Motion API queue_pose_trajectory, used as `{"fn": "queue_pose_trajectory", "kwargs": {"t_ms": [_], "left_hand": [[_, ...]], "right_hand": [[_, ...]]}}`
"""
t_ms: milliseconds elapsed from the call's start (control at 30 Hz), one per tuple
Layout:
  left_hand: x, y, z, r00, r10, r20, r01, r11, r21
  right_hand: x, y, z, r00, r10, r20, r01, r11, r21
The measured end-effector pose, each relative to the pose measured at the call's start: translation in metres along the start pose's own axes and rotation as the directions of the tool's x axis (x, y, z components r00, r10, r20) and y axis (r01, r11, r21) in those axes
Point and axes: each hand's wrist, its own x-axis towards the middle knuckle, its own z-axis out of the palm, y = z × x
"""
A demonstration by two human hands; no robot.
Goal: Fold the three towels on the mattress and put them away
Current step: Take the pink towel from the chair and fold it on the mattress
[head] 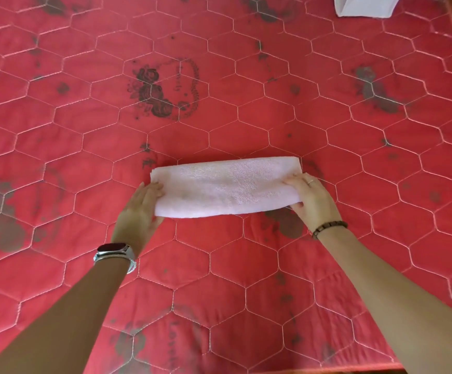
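The towel (227,188) lies crosswise between the hands: left hand (139,209) flat-fingered against one end, right hand (312,199) pinching the other.

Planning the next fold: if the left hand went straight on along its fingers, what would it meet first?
The pink towel: the left hand is touching its left end, so nothing lies between them.
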Motion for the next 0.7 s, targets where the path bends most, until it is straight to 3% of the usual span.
{"fn": "queue_pose_trajectory", "kwargs": {"t_ms": [100, 167, 267, 367, 500, 700], "left_hand": [[0.002, 0.008, -0.02, 0.993, -0.117, -0.028, 0.11, 0.979, -0.174], [0.001, 0.021, -0.04, 0.975, -0.215, -0.06, 0.186, 0.932, -0.31], [-0.003, 0.042, -0.06, 0.919, -0.393, 0.02, 0.347, 0.786, -0.512], [-0.011, 0.043, -0.056, 0.852, -0.506, 0.135, 0.48, 0.649, -0.59], [-0.023, 0.032, -0.029, 0.755, -0.608, 0.245, 0.634, 0.583, -0.507], [-0.034, 0.029, -0.001, 0.671, -0.701, 0.242, 0.706, 0.503, -0.499]], "right_hand": [[0.002, -0.011, -0.027, 0.993, 0.119, -0.016, -0.113, 0.97, 0.216], [0.002, -0.023, -0.048, 0.959, 0.283, 0.007, -0.261, 0.876, 0.405], [-0.002, -0.033, -0.063, 0.92, 0.39, 0.038, -0.333, 0.728, 0.599], [-0.009, -0.036, -0.057, 0.893, 0.444, 0.071, -0.389, 0.684, 0.618], [-0.021, -0.03, -0.024, 0.841, 0.515, 0.167, -0.503, 0.632, 0.589], [-0.024, -0.029, 0.015, 0.777, 0.622, 0.097, -0.557, 0.607, 0.567]]}}
